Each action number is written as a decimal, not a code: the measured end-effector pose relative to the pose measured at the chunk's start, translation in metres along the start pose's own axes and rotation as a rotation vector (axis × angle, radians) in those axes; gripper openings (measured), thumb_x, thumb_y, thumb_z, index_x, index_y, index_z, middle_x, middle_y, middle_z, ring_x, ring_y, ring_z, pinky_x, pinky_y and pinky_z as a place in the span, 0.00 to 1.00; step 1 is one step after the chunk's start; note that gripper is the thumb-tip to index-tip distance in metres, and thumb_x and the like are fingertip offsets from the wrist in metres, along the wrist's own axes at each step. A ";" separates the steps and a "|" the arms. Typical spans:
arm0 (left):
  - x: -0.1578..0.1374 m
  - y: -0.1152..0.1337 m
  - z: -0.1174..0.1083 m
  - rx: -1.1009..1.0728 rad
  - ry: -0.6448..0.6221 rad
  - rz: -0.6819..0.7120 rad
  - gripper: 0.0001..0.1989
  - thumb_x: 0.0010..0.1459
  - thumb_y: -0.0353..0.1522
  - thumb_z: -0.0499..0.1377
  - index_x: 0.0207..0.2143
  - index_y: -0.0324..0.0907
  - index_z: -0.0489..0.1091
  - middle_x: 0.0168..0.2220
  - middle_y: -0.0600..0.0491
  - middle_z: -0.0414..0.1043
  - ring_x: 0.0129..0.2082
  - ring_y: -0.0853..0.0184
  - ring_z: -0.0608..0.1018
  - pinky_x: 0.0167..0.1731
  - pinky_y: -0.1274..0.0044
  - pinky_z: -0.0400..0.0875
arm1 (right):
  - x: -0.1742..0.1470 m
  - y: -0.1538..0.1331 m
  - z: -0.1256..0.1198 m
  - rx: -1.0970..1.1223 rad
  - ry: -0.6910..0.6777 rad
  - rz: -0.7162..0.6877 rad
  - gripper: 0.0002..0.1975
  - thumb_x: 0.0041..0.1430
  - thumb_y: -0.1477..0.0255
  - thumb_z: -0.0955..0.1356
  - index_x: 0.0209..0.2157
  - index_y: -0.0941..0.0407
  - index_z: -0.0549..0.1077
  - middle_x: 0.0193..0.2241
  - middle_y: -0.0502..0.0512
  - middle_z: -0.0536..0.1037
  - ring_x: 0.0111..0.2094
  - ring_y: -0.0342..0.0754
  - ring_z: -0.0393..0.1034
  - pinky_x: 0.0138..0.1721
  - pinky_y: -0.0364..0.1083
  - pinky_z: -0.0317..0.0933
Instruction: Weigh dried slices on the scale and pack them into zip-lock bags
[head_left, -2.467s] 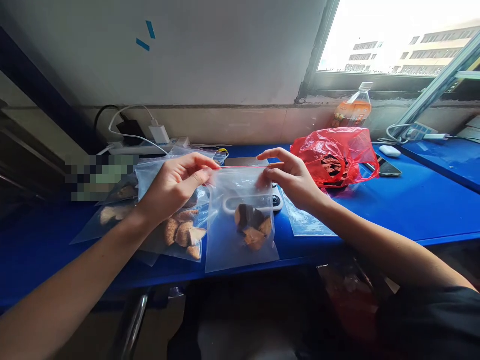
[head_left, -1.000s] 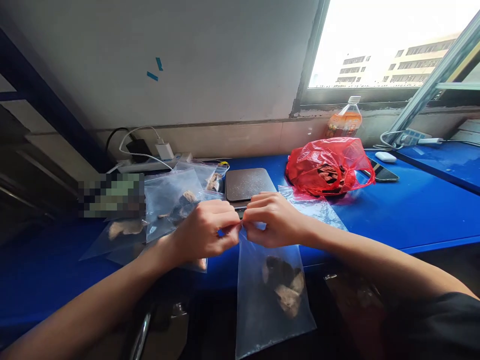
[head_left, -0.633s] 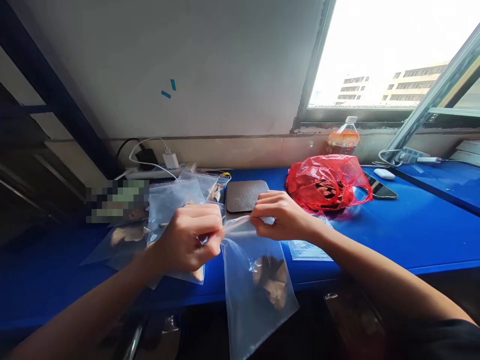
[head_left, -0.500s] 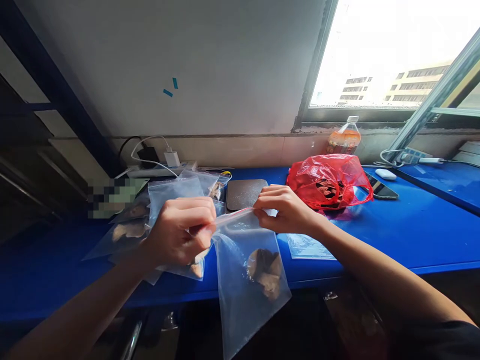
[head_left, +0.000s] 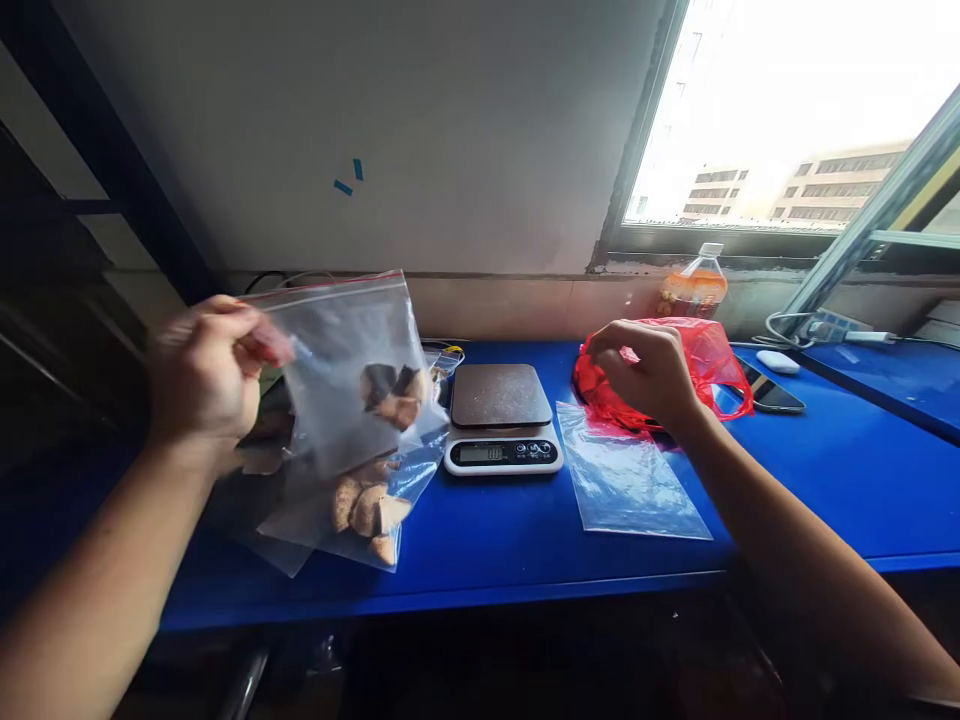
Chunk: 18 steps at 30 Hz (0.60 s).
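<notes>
My left hand (head_left: 214,370), slightly blurred, is closed on the upper left of a clear zip-lock bag (head_left: 330,350). Several dark brown and tan pieces (head_left: 396,395) lie inside the bag, which hangs tilted above other filled zip-lock bags (head_left: 367,510). My right hand (head_left: 645,365) is over the red plastic bag (head_left: 712,350), its fingers loosely bent and nothing visible in them. Between the hands stands a kitchen scale (head_left: 502,420) with a bare plate and a lit display. A flat clear zip-lock bag (head_left: 637,490) rests to the right of the scale.
A bottle of orange drink (head_left: 694,285) stands behind the red bag, by the window. To the right lie a phone (head_left: 772,390) and a white case (head_left: 778,362). The blue table's front edge (head_left: 487,600) runs across below, and a metal post (head_left: 862,250) slants at the right.
My right hand has let go of the zip-lock bag and moved right to the red bag. My left hand has carried the zip-lock bag left and up, uncovering the scale.
</notes>
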<state>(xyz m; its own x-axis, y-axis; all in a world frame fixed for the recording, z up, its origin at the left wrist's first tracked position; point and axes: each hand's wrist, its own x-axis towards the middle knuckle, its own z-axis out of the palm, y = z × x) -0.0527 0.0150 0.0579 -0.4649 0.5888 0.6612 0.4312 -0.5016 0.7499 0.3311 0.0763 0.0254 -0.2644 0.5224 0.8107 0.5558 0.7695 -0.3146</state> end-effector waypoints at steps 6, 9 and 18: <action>0.017 -0.030 0.008 0.059 -0.011 -0.148 0.04 0.50 0.31 0.58 0.26 0.39 0.69 0.20 0.59 0.67 0.20 0.74 0.69 0.21 0.80 0.63 | 0.003 0.016 -0.007 -0.169 -0.178 0.000 0.08 0.52 0.73 0.62 0.26 0.55 0.73 0.25 0.52 0.76 0.26 0.45 0.68 0.31 0.45 0.59; 0.025 -0.033 0.013 0.003 -0.063 -0.208 0.03 0.51 0.30 0.57 0.30 0.40 0.68 0.25 0.58 0.70 0.22 0.72 0.72 0.22 0.80 0.66 | 0.005 0.040 -0.022 -0.247 -0.383 0.153 0.09 0.54 0.71 0.61 0.23 0.54 0.68 0.22 0.50 0.71 0.23 0.43 0.62 0.27 0.44 0.55; 0.020 -0.024 0.025 -0.046 -0.203 -0.304 0.05 0.53 0.31 0.50 0.35 0.44 0.60 0.26 0.56 0.70 0.23 0.69 0.73 0.24 0.76 0.70 | -0.007 0.088 -0.053 -0.240 -0.484 0.416 0.14 0.53 0.63 0.63 0.19 0.55 0.64 0.19 0.51 0.70 0.21 0.44 0.62 0.21 0.44 0.57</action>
<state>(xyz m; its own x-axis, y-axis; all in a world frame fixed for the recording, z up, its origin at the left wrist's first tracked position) -0.0534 0.0546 0.0531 -0.4013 0.8268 0.3940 0.2594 -0.3100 0.9147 0.4234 0.1209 0.0186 -0.2829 0.9055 0.3162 0.8324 0.3956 -0.3882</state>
